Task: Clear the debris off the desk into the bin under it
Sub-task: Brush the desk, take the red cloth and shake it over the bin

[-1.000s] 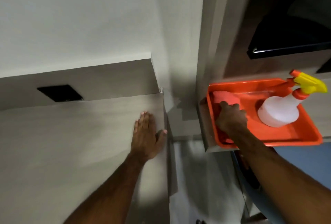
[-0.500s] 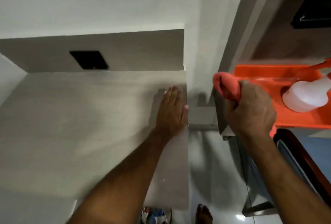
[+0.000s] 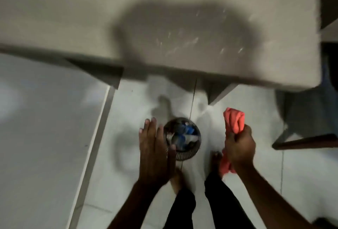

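Observation:
The grey desk (image 3: 73, 18) fills the top of the view, with small pale bits of debris (image 3: 182, 43) scattered near its front edge in shadow. On the tiled floor below stands a round dark mesh bin (image 3: 182, 138) holding blue and white scraps. My left hand (image 3: 155, 151) hovers flat, fingers apart, just left of the bin and overlapping its rim. My right hand (image 3: 239, 146) is shut on a bunched pink-red cloth (image 3: 234, 118), to the right of the bin and off the desk.
A desk leg (image 3: 219, 93) comes down behind the bin. My feet and dark trouser legs (image 3: 182, 201) stand right below the bin. A dark chair or furniture edge (image 3: 307, 140) sits at the right, and a pale panel (image 3: 45, 128) at the left.
The view has swung down from the desk's far corner to its front edge and the floor. My left hand has left the desk top; my right hand has carried the cloth away from the orange tray.

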### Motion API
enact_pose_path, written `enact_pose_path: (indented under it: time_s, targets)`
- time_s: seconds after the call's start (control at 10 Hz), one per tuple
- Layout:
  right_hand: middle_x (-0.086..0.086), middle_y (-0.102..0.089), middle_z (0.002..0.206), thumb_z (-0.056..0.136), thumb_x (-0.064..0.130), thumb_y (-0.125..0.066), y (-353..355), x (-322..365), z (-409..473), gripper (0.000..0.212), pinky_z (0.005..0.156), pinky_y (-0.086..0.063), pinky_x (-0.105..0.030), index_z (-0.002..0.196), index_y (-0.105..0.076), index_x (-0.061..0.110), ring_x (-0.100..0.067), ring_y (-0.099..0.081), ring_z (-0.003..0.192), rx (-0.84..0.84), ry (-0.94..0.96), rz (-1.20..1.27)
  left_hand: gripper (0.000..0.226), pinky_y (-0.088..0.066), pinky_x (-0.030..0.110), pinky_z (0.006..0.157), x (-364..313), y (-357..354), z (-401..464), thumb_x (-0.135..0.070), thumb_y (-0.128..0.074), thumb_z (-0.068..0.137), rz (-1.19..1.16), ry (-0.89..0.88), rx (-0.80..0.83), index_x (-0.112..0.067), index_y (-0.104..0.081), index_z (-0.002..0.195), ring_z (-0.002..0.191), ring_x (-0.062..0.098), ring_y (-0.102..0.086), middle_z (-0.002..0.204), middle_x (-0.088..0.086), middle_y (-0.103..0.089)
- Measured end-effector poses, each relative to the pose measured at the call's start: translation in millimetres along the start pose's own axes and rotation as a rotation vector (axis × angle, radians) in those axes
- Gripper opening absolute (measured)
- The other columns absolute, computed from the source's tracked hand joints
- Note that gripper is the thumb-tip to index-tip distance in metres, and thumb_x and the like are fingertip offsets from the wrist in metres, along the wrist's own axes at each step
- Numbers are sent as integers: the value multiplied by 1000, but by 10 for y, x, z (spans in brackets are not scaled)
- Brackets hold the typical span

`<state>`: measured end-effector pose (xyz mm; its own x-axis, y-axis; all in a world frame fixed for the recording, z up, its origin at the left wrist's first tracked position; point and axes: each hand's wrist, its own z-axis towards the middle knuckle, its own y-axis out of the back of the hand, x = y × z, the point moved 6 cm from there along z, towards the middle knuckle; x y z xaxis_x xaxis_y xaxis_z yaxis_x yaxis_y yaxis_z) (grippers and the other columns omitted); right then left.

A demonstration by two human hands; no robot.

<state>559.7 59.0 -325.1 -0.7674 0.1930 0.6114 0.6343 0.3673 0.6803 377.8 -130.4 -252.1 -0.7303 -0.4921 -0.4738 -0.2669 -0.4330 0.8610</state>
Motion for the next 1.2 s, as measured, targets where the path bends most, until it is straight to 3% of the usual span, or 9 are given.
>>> enact_pose_path:
  time_s: [0.1, 0.3, 0.4, 0.5, 0.7, 0.8, 1.0, 1.1, 1.2]
  targets:
    - [-19, -68, 96, 88, 9, -54, -746, -364, 103, 21, 75, -58, -50, 108, -49, 10, -40, -68, 84, 148, -52, -31, 70, -17, 52, 125, 756, -729, -437, -26, -53, 96, -28, 406, 186, 12, -25, 148, 151, 41, -18, 158, 31, -24]
    - [-11, -73, 106, 89, 40, -50, -1696, -908, 301, 29, 90, -56, -49, 110, -59, 23, -38, -68, 99, 310, -203, 7, 86, -22, 42, 125, 1630, -1939, -1065, -42, -54, 96, -245, 991, 409, 2, -9, 154, 150, 35, -22, 162, 23, -21]
    - [-7, -74, 107, 85, 35, -54, -1869, -968, 392, 31, 90, -56, -44, 112, -63, 24, -33, -69, 100, 310, -230, 32, 53, -56, 51, 97, 1757, -2247, -1144, -25, -65, 91, -603, 1412, 389, 3, -48, 132, 110, 38, -67, 134, 27, -59]
    - [-6, -74, 103, 80, 26, -57, -1775, -855, 390, 30, 86, -58, -42, 109, -65, 22, -31, -69, 95, 350, -218, 25, 24, -65, 50, 73, 1679, -2165, -1103, 6, -63, 77, -717, 1492, 408, 12, -64, 100, 75, 34, -76, 99, 30, -73]
    - [9, -66, 84, 77, 17, -75, -592, 116, -183, 35, 60, -53, -17, 99, -50, 28, -14, -68, 78, 270, -27, 249, 30, -64, 29, 61, 956, -764, -813, -8, -50, 96, -706, 1428, 376, 7, -59, 121, 65, 17, -72, 100, 18, -68]
    - [13, -72, 90, 80, 6, -76, 214, 693, -809, 46, 69, -51, -14, 104, -54, 39, 1, -69, 80, 293, 91, 294, 29, -66, 40, 70, 437, 51, -639, -6, -51, 94, -744, 1409, 401, 4, -58, 121, 83, 31, -72, 94, 13, -68]
    - [14, -74, 94, 88, 1, -64, 1753, 1865, -1668, 47, 73, -54, -14, 105, -63, 44, -1, -69, 82, 257, 379, 311, 48, -62, 55, 78, -305, 1084, 111, -32, -70, 85, -706, 1290, 347, 0, -56, 117, 97, 44, -69, 115, 28, -65]
    - [14, -72, 94, 84, 16, -54, 2462, 2482, -1497, 44, 71, -50, -10, 115, -60, 47, 4, -66, 80, 50, 607, 247, 40, -63, 49, 59, -542, 1246, 326, -24, -68, 91, -888, 1334, 352, 2, -55, 119, 95, 44, -68, 117, 27, -65]
    - [-3, -66, 127, 82, 9, -56, 2714, 3078, -725, 58, 95, -51, -32, 137, -53, 26, -18, -63, 110, -120, 796, -24, 28, -62, 42, 51, -719, 1271, 445, -22, -74, 86, -973, 1323, 382, -2, -62, 101, 86, 42, -71, 100, 20, -69]
